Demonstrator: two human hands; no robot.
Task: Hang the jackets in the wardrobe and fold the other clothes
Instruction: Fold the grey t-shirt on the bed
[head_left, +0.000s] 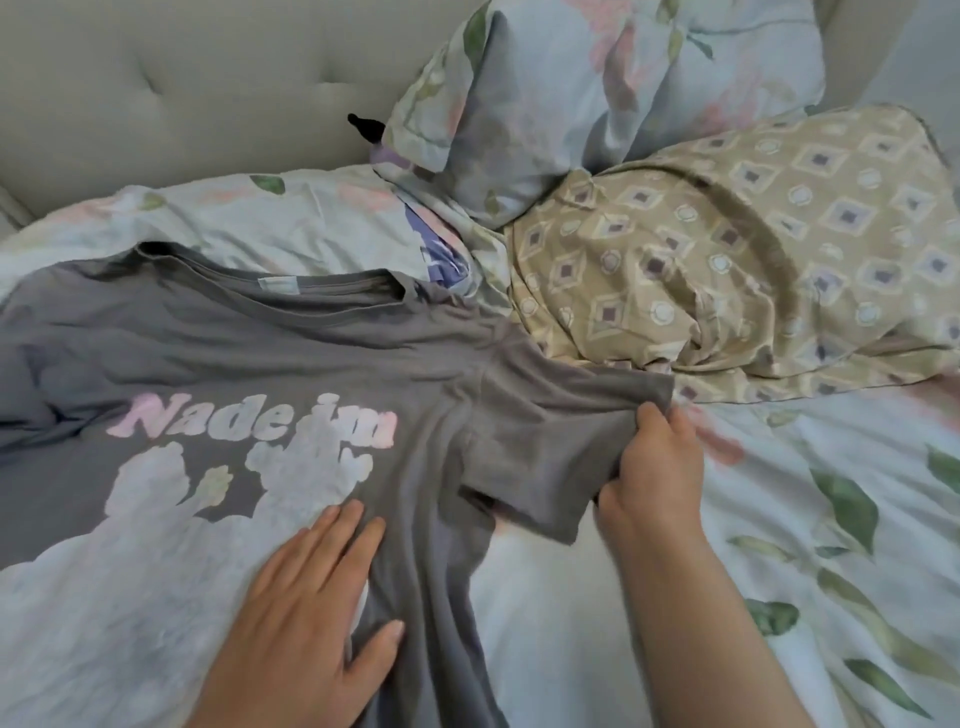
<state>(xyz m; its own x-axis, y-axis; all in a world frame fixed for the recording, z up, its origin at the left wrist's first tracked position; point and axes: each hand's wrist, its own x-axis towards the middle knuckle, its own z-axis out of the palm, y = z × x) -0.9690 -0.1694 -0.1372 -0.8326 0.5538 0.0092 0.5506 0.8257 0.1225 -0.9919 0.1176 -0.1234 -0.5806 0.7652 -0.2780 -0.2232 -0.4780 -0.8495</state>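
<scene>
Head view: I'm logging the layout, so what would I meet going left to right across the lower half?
Pale print on the grey T-shirt → left hand flat on the shirt → sleeve → right hand pinching the sleeve's edge → floral bedcover.

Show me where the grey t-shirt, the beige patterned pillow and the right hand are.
grey t-shirt (291, 338): head view, chest above the lettering.
beige patterned pillow (753, 249): head view, middle of its top.
right hand (654, 462): head view, back of the hand gripping the sleeve.
</scene>
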